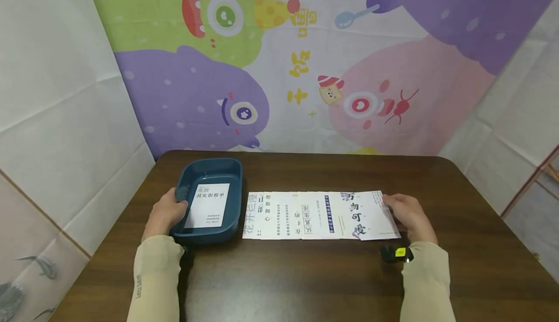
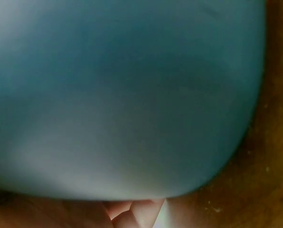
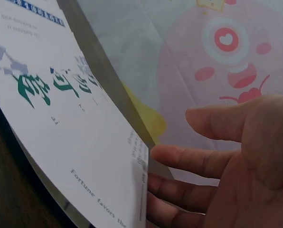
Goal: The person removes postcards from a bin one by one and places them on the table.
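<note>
My left hand grips the left side wall of a dark blue rectangular tray. In the left wrist view the tray's smooth outer surface fills most of the picture, with fingers showing below it. Inside the tray lies a white printed card. Right of the tray, several overlapping printed cards form a long row on the table. At the row's right end my right hand touches the last card's edge. Its fingers are loosely extended, and the thumb stands apart from the card.
The brown wooden table has rounded far corners. Behind it hangs a cloth backdrop with cartoon monsters, and pale sheeting covers the left side. A dark band with a yellow label is at the right wrist.
</note>
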`<state>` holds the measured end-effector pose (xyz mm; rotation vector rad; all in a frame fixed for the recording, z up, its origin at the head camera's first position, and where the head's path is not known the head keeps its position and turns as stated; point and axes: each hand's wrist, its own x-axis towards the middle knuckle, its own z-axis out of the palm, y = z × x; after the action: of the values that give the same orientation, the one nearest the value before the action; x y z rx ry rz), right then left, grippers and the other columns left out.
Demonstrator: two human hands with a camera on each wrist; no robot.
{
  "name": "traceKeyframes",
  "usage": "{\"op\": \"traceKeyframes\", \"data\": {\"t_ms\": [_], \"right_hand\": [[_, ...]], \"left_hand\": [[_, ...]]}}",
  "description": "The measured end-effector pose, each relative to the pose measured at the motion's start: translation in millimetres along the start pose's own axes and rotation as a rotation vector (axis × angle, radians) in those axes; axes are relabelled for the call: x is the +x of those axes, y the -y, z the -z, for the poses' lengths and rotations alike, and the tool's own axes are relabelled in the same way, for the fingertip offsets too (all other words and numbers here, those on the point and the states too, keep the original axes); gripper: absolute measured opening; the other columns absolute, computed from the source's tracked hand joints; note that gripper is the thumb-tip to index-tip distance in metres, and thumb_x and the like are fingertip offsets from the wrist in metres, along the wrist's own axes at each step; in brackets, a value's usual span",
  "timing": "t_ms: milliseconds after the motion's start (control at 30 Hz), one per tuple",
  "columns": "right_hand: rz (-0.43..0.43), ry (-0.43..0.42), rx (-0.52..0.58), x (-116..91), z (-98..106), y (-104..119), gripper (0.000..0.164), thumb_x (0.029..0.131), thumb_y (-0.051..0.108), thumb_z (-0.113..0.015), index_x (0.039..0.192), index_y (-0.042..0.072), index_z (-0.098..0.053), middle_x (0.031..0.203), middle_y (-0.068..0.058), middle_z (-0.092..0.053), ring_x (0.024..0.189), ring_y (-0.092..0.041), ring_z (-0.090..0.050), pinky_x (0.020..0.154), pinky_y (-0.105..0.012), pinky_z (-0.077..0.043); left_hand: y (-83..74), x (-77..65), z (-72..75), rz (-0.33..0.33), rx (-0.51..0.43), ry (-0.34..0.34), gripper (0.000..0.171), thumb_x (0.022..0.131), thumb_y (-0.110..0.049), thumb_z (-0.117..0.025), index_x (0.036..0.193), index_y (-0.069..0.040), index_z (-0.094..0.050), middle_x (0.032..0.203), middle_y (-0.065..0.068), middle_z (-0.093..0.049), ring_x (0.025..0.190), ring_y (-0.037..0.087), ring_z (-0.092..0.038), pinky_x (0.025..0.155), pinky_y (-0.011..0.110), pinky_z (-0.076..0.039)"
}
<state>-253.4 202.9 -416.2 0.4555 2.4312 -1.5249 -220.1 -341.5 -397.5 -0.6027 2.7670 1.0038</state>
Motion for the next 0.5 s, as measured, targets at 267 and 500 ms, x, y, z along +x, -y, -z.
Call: {"op": "traceKeyframes", "data": {"t_ms": [267, 500], "right_hand": [[0.016, -0.004, -0.053, 1.5, 1.6, -2.5, 0.062, 0.1, 0.042, -0.046, 0.139, -0.005, -0.043, 0.14, -0.028, -0.044, 0.118, -0.042, -0.046, 0.079, -0.046, -0.05], [0.088, -0.002, -0.303, -5.5, 0.6, 0.6, 0.056, 0.097, 0.033, -0.056, 0.129, -0.012, -0.045, 0.13, -0.037, -0.047, 0.11, -0.047, -0.05, 0.089, -0.058, -0.052]], "left_hand": [[1.6, 0.7, -0.3, -0.017, 0.01, -0.009, 0.056, 0.099, -0.02, -0.038, 0.148, 0.004, -0.025, 0.146, 0.038, -0.036, 0.123, 0.056, -0.041, 0.098, 0.074, -0.036], [2.2, 1.5, 0.2, -0.014, 0.014, -0.008, 0.056, 0.099, -0.021, -0.038, 0.149, 0.003, -0.025, 0.147, 0.038, -0.035, 0.125, 0.056, -0.04, 0.1, 0.074, -0.035]]}}
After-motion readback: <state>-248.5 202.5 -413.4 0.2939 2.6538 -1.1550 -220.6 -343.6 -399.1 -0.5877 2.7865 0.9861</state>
